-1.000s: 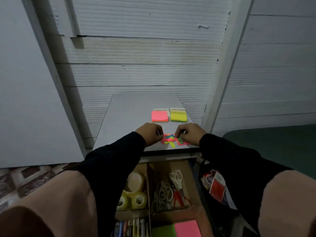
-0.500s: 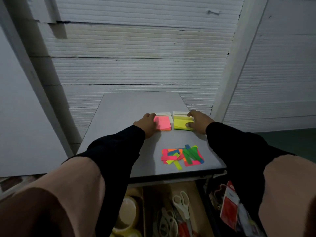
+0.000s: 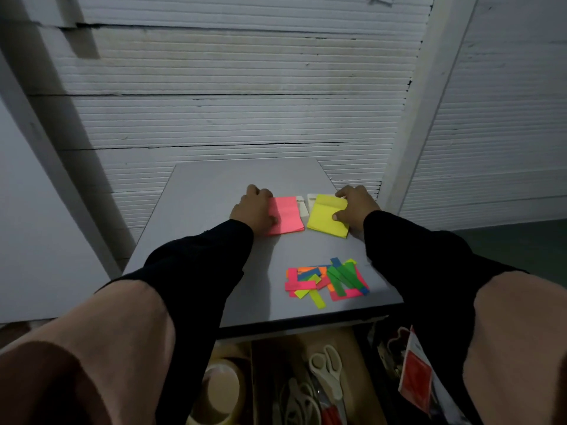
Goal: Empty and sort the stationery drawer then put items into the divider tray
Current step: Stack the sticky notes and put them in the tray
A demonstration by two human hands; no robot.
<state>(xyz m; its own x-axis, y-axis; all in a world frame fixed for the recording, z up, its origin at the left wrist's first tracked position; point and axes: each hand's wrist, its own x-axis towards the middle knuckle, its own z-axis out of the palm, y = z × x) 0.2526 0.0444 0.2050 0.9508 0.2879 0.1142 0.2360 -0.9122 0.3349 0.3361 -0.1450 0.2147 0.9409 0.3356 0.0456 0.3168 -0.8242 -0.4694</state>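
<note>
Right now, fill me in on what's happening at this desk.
A person is sorting stationery on a small grey tabletop. The left hand grips the pink sticky-note pad at its left edge, and the right hand pinches the yellow sticky-note pad beside it. A loose pile of coloured page flags lies nearer the front edge. Below, the open drawer shows scissors and a tape roll in tray compartments.

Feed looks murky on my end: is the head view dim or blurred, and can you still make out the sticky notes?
Head view: dim, wide-angle bowed at the edges; pink pad and yellow pad stay vivid and sharp on the grey tabletop; the drawer below is in deep shadow, its scissors soft.
</note>
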